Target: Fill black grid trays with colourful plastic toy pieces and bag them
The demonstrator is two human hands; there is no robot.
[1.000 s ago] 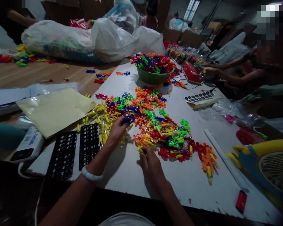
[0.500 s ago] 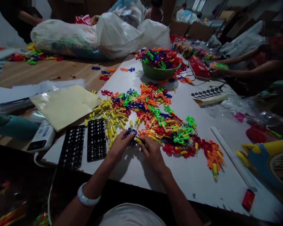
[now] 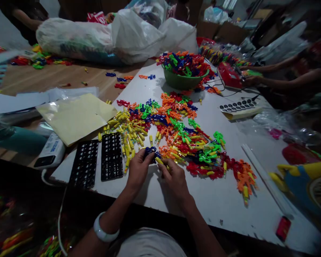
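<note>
Blue toy [image 3: 151, 150] is pinched in the left hand [image 3: 138, 168]; the right hand [image 3: 174, 175] pinches a yellow tube [image 3: 159, 161]; a loose pinch might let it slip.

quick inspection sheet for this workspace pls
Surface: white tabletop, dark specks near the front edge
Job's things: dark blue piece and yellow piece, in hand; coloured pile beyond
Clutter: yellow sheet and black trays left of the pile, green bowl behind it
Grips: left grip holds the dark blue piece, right grip the yellow piece
Cables: white cable at front left; dark wires beside red machine
Surroundings: stuffed white bags behind; co-worker's arm and yellow-and-blue fan at right
</note>
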